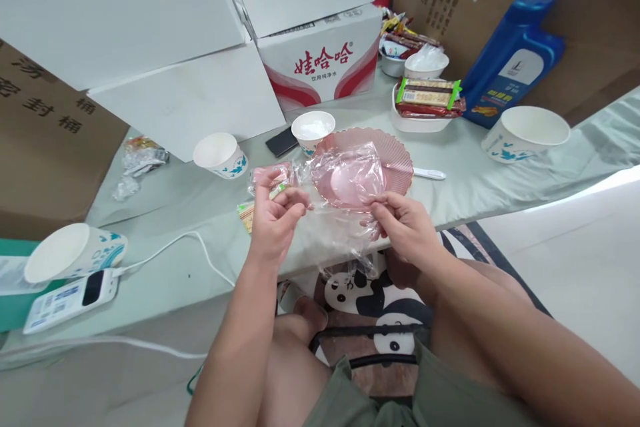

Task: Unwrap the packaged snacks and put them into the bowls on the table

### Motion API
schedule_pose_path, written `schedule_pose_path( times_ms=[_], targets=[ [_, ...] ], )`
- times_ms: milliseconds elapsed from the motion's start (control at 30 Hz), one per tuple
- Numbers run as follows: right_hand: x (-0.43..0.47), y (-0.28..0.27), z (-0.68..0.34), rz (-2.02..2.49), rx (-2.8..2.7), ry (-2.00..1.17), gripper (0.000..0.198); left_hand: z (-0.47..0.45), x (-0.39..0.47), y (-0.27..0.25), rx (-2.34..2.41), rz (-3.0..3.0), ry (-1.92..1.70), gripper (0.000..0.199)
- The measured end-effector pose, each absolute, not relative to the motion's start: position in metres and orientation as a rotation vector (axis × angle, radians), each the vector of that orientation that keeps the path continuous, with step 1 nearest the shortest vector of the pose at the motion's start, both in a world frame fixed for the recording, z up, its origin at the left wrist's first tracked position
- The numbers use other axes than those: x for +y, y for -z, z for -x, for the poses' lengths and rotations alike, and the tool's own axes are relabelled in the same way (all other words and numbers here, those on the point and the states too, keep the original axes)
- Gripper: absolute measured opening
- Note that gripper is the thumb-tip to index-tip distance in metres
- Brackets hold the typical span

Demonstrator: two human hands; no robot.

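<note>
A crumpled clear plastic bag (345, 230) hangs between my hands at the table's front edge. My right hand (403, 223) pinches its right side between thumb and fingertips. On the other side, the thumb and a finger of my left hand (280, 217) come together at the film's edge, while the index finger is lifted. Behind the bag is a pink ribbed plate (397, 150), partly seen through the film. Beside my left hand lie a pink wrapped packet (273, 175) and a green-and-yellow wrapped snack (246, 215), partly hidden by the hand.
Paper bowls stand around: one left (220, 153), one behind the plate (313, 130), one right (525, 133). Further things are a white tub of wrapped bars (423, 121), a blue bottle (515, 67), a white spoon handle (430, 174), and a power bank (73, 300) with a cable.
</note>
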State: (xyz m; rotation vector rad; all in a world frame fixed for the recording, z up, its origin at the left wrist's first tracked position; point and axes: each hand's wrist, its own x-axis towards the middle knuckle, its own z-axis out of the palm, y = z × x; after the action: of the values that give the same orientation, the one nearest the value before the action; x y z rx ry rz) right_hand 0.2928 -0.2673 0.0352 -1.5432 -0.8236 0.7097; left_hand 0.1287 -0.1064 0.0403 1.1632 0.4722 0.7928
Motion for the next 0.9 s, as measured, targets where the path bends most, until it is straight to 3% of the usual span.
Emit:
schedule_pose_path(
  times_ms=[167, 300, 367, 467, 700, 767, 900],
  targets=[
    [-0.266, -0.037, -0.293, 1.447, -0.756, -0.643, 0.024, -0.131, -0.115, -0.045, 0.403, -0.906, -0.535, 0.077],
    [-0.266, -0.034, -0.294, 1.346, -0.756, -0.632, 0.022, -0.135, -0.124, -0.043, 0.439, -1.011, -0.280, 0.047],
    [-0.268, -0.033, -0.294, 1.302, -0.786, -0.715, 0.032, -0.136, -0.125, -0.043, 0.476, -1.069, -0.299, 0.041],
    [-0.272, -0.034, -0.292, 1.335, -0.784, -0.805, 0.048, -0.136, -0.123, -0.045, 0.532, -1.126, -0.430, 0.050],
    [-0.277, -0.042, -0.293, 1.406, -0.724, -0.640, 0.072, -0.132, -0.115, -0.048, 0.556, -1.202, -0.681, 0.060],
    [-0.277, -0.039, -0.295, 1.395, -0.768, -0.594, 0.066, -0.132, -0.115, -0.047, 0.509, -1.193, -0.718, 0.066],
    [-0.276, -0.034, -0.297, 1.343, -0.899, -0.532, 0.035, -0.133, -0.117, -0.046, 0.378, -1.217, -0.501, 0.080]
  ],
)
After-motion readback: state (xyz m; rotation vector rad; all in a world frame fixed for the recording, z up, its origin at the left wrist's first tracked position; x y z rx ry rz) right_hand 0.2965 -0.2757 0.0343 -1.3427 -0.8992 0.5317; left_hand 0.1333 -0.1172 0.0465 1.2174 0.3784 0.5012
